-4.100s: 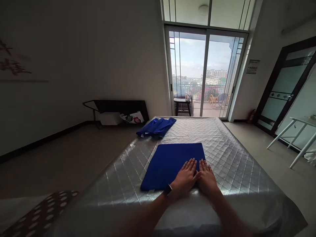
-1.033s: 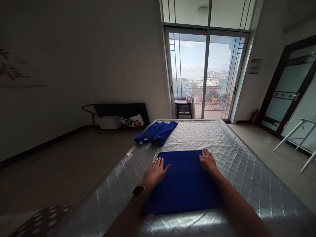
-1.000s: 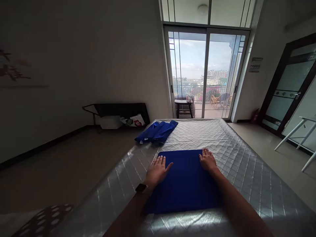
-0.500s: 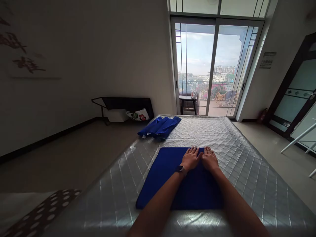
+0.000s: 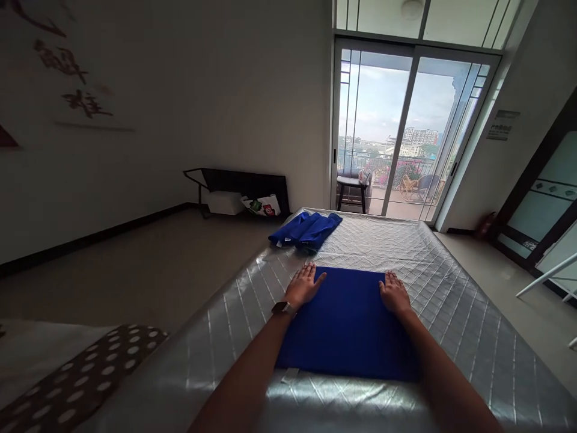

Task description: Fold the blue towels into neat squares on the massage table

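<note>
A smooth blue folded cloth lies flat on the silver quilted table cover. My left hand, with a watch on its wrist, rests flat on the cloth's far left corner, thumb spread from the fingers. At the far right corner my right hand lies flat, fingers stretched out. Neither hand grips anything. Beyond them, near the cover's far left edge, is a second, crumpled blue cloth. A small pale tag shows at the near left edge of the folded cloth.
A brown polka-dot fabric is at the lower left. By the wall stands a dark rack with a white box and a printed bag. Sliding glass doors are behind the table; white metal legs show at right.
My left hand has moved left across the folded cloth, away from my right hand, to its left corner. The view has turned slightly left.
</note>
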`<action>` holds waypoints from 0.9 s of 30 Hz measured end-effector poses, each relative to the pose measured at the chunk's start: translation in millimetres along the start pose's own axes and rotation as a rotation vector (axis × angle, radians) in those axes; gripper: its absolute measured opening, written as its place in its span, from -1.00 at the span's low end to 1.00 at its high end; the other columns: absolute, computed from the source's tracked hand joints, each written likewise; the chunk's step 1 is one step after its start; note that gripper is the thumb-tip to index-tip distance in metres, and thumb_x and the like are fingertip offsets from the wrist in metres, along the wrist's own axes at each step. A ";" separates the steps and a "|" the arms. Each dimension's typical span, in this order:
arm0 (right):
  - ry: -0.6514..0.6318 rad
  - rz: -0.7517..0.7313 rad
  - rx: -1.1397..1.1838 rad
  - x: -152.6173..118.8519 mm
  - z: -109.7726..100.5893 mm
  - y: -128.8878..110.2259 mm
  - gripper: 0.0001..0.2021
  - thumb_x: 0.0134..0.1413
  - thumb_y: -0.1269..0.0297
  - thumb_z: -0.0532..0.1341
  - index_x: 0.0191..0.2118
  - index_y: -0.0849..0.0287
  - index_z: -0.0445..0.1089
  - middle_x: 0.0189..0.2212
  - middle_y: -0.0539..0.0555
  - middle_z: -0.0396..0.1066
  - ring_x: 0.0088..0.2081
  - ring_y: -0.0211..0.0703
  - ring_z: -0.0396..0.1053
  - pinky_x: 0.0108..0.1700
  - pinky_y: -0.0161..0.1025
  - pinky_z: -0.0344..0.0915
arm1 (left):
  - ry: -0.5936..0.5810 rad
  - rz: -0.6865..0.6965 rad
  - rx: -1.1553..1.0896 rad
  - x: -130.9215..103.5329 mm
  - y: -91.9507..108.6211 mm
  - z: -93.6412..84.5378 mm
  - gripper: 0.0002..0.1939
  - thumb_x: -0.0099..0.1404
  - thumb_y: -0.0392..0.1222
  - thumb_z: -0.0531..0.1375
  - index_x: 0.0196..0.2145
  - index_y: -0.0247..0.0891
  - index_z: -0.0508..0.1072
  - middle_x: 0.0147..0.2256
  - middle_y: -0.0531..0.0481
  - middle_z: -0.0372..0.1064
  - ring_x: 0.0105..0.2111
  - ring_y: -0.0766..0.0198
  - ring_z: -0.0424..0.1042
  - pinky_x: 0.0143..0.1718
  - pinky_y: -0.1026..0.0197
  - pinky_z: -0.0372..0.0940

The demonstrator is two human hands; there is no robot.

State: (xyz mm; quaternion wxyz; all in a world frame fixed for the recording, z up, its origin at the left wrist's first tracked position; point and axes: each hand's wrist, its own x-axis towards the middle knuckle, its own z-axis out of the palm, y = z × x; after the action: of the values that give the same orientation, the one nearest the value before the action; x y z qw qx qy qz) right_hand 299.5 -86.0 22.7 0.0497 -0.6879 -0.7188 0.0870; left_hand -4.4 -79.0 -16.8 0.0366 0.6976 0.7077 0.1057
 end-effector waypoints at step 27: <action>0.050 -0.026 0.029 -35.8 10.7 0.4 -0.37 0.38 0.17 -0.20 0.43 0.46 -0.09 0.44 0.25 -0.14 0.46 -0.11 -0.22 0.42 -0.12 -0.24 | -0.002 0.324 -0.020 -22.0 128.1 1.1 -0.33 0.53 0.09 -0.27 0.35 -0.36 0.19 0.37 -0.19 0.06 0.40 0.12 -0.02 0.39 0.05 -0.08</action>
State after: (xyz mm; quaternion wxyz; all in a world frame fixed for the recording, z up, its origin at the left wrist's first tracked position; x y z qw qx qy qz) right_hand 299.6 -122.3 13.9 0.0787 -0.6797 -0.7249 0.0795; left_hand 121.8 -100.3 5.7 0.0267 0.8022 0.5849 0.1167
